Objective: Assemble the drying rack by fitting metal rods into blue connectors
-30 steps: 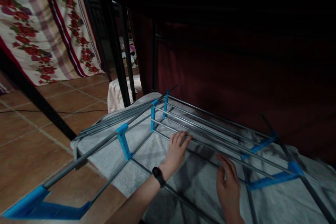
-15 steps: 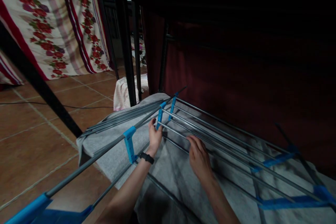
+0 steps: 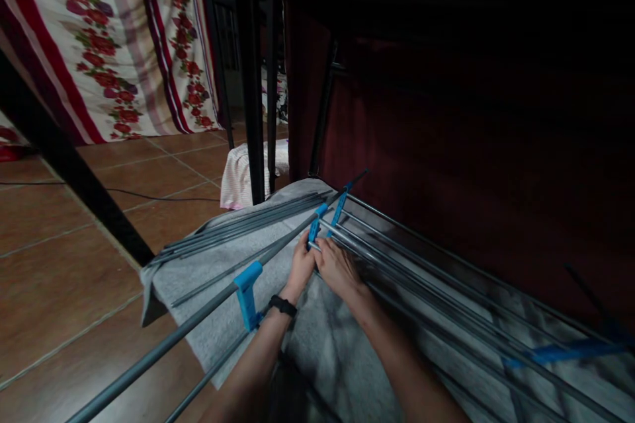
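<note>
My left hand (image 3: pixel 300 268), with a black band on its wrist, is closed around the lower part of a blue plastic bracket (image 3: pixel 314 230). Beside it, touching or nearly so, my right hand (image 3: pixel 337 267) pinches a grey metal rod (image 3: pixel 314 246) whose end lies at that bracket. The bracket hangs on a long grey tube (image 3: pixel 208 307) running from lower left to the middle. Another blue bracket (image 3: pixel 246 294) sits nearer on this tube, and a farther one (image 3: pixel 337 211) stands behind. Several parallel rods (image 3: pixel 397 264) stretch rightward from the brackets. Fingertips are partly hidden.
Several loose grey rods (image 3: pixel 243 225) lie on the grey blanket (image 3: pixel 198 324) to the left. Dark metal posts (image 3: pixel 254 92) rise behind, and a slanting one (image 3: pixel 74 165) stands at left. A blue crosspiece (image 3: pixel 560 351) lies at right. A black cable (image 3: pixel 149 197) crosses the tiled floor.
My right hand has slid left along the rod to meet my left hand at the bracket. My left hand has stayed by the same bracket. The view has shifted slightly.
</note>
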Motion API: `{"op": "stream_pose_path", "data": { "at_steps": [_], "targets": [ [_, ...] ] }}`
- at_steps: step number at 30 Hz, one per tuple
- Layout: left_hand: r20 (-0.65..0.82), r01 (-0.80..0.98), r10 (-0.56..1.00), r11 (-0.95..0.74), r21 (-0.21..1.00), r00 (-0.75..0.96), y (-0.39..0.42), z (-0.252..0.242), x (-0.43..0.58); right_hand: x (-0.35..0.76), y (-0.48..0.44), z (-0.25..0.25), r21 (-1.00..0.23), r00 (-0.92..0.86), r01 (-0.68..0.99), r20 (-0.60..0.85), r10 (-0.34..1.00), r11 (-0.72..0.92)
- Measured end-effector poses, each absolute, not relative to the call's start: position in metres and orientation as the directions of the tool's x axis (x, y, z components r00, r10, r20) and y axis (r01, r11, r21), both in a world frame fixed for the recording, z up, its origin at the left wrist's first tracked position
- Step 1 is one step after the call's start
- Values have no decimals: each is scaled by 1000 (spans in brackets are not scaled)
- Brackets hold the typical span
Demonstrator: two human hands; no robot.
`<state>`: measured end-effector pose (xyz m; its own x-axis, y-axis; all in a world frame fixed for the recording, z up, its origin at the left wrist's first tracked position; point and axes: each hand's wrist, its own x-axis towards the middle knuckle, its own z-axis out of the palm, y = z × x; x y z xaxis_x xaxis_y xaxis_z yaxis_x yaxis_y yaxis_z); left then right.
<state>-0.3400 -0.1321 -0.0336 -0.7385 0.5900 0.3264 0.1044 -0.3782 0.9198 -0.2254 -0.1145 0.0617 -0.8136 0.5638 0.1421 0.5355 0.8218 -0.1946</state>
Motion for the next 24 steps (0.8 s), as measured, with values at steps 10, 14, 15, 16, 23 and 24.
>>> {"op": "stream_pose_path", "data": {
  "at_steps": [10, 14, 15, 16, 23, 24],
  "targets": [
    [207, -70, 643, -379, 923, -738, -132, -25, -339, -229, -109, 76, -108, -861, 505, 5, 508, 856],
    [171, -148, 672, -390, 909, -721, -133, -18, -338, -228, -107, 81, -144, -863, 502, -22, 504, 853],
    [158, -163, 675, -387, 907, -721, -133, -17, -338, -228, -106, 82, -156, -864, 501, -28, 503, 851],
    [145, -178, 676, -385, 906, -723, -133, -16, -337, -228, -106, 82, -167, -863, 501, -32, 504, 849],
    [114, -253, 682, -414, 874, -723, -133, -15, -338, -230, -99, 76, -255, -824, 553, -25, 567, 793],
    [110, -256, 685, -411, 875, -721, -133, -15, -340, -230, -96, 73, -299, -830, 537, -23, 557, 789]
  ]
}}
